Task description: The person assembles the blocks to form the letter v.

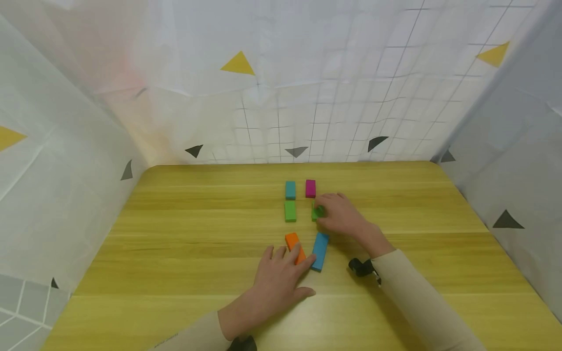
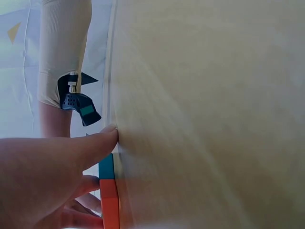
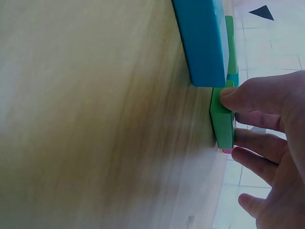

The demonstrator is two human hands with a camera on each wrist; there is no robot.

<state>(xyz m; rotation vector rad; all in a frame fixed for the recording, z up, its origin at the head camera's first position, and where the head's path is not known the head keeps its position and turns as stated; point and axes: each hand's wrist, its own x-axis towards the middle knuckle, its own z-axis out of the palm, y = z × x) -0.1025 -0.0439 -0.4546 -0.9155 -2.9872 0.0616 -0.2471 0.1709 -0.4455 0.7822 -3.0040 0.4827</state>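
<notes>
My right hand is at the right-hand green block and partly covers it. In the right wrist view, its thumb lies against this green block, with curled fingers at the block's top and far side. The left hand lies with its fingers spread over the orange block, touching it. Its index fingertip reaches the near end of the long blue block. These two blocks lie flat, slanted towards each other at their near ends.
Beyond the hands lie another green block, a teal block and a magenta block. White sheeting with triangles stands behind the wooden table and on both sides. A black wrist camera hangs under the right sleeve.
</notes>
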